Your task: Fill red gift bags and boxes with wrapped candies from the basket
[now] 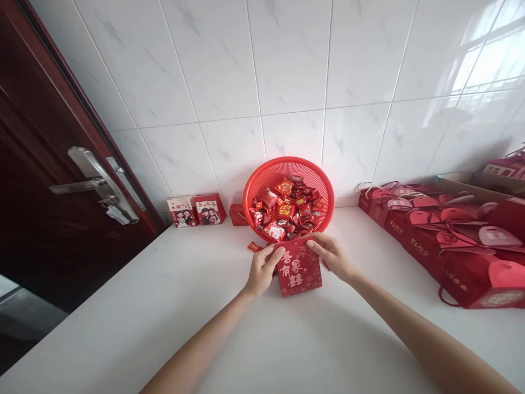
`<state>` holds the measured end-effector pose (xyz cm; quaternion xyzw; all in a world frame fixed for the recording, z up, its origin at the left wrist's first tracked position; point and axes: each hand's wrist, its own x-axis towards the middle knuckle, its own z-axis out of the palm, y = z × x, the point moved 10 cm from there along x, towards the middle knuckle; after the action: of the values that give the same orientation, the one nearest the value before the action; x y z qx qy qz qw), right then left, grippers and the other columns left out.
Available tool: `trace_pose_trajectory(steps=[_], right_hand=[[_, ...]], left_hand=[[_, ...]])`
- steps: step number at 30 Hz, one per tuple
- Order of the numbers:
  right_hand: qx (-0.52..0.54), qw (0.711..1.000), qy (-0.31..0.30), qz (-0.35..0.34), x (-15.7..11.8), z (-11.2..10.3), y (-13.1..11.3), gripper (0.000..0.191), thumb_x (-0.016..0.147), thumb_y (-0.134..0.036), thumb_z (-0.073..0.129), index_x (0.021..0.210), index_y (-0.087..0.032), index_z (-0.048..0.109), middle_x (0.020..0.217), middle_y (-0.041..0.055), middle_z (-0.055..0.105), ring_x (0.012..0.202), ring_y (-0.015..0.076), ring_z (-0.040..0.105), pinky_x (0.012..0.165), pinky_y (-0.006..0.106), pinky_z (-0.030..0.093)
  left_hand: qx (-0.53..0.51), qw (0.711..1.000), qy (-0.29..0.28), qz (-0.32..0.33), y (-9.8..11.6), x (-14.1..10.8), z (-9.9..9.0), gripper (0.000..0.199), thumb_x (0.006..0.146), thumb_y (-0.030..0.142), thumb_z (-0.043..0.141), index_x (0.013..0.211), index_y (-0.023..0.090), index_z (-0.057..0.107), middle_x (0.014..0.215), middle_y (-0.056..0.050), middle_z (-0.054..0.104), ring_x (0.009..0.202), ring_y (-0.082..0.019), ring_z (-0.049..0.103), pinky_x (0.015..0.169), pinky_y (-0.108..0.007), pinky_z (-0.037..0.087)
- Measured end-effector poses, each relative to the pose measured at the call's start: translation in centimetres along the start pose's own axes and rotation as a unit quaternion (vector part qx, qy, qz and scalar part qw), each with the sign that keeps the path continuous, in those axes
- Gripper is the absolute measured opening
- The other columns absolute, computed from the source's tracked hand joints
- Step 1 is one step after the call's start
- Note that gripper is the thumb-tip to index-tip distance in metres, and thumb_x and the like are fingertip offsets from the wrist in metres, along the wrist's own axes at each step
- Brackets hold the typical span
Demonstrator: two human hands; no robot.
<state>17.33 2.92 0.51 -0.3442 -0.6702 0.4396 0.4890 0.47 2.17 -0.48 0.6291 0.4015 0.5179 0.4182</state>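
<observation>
A dark red gift box [300, 271] with white characters on its front stands before me on the white tabletop. My left hand [262, 268] grips its upper left corner, thumb on the front. My right hand [330, 254] pinches the top right corner the same way. Both sets of fingers behind the box are mostly hidden. Just beyond it, a red plastic basket [250, 189] leans tilted toward me, holding many red-wrapped candies [285, 210]. A loose candy packet [254, 247] lies left of the basket's lower rim.
Two small printed boxes [184, 212] stand against the tiled wall, with another red box [238, 214] partly behind the basket. Rows of red handled boxes [426, 241] fill the right side. A brown door [49, 120] is at left.
</observation>
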Motion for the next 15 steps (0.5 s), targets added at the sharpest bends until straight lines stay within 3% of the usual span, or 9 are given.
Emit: trace_pose_trajectory(steps=[5, 10, 13, 15], right_hand=[[-0.014, 0.999, 0.047, -0.023, -1.3, 0.6, 0.3, 0.054, 0.089, -0.073, 0.052, 0.091, -0.02, 0.063, 0.08, 0.0029, 0.065, 0.08, 0.0201, 0.061, 0.072, 0.032, 0.055], [-0.088, 0.989, 0.104, -0.052, -3.4, 0.3, -1.5, 0.052, 0.091, -0.072, 0.048, 0.079, -0.021, 0.056, 0.075, 0.0011, 0.057, 0.074, 0.0175, 0.053, 0.072, 0.03, 0.05], [-0.121, 0.98, 0.144, -0.068, -6.0, -1.4, -4.0, 0.052, 0.093, -0.068, 0.048, 0.07, -0.021, 0.049, 0.068, -0.0004, 0.049, 0.066, 0.015, 0.046, 0.064, 0.029, 0.045], [-0.133, 0.969, 0.19, -0.088, -8.7, -3.9, -6.7, 0.049, 0.094, -0.064, 0.049, 0.071, -0.02, 0.053, 0.067, -0.0004, 0.05, 0.063, 0.0144, 0.046, 0.061, 0.028, 0.043]], left_hand=[[0.005, 1.0, 0.001, 0.003, -1.1, -0.8, 0.2, 0.05, 0.085, 0.067, 0.062, 0.088, 0.017, 0.069, 0.084, -0.006, 0.073, 0.082, -0.023, 0.066, 0.076, -0.031, 0.053], [-0.046, 0.999, 0.022, -0.005, -3.2, -0.4, -1.0, 0.064, 0.082, 0.074, 0.054, 0.102, 0.016, 0.071, 0.104, -0.012, 0.076, 0.105, -0.03, 0.068, 0.09, -0.038, 0.054], [-0.012, 0.999, 0.044, -0.009, -3.8, 0.1, -2.1, 0.06, 0.079, 0.072, 0.054, 0.094, 0.017, 0.073, 0.103, -0.012, 0.077, 0.104, -0.031, 0.069, 0.092, -0.039, 0.053], [0.035, 0.999, 0.034, -0.015, -3.9, 0.3, -2.1, 0.054, 0.078, 0.069, 0.057, 0.086, 0.018, 0.074, 0.098, -0.011, 0.078, 0.101, -0.03, 0.07, 0.095, -0.039, 0.052]])
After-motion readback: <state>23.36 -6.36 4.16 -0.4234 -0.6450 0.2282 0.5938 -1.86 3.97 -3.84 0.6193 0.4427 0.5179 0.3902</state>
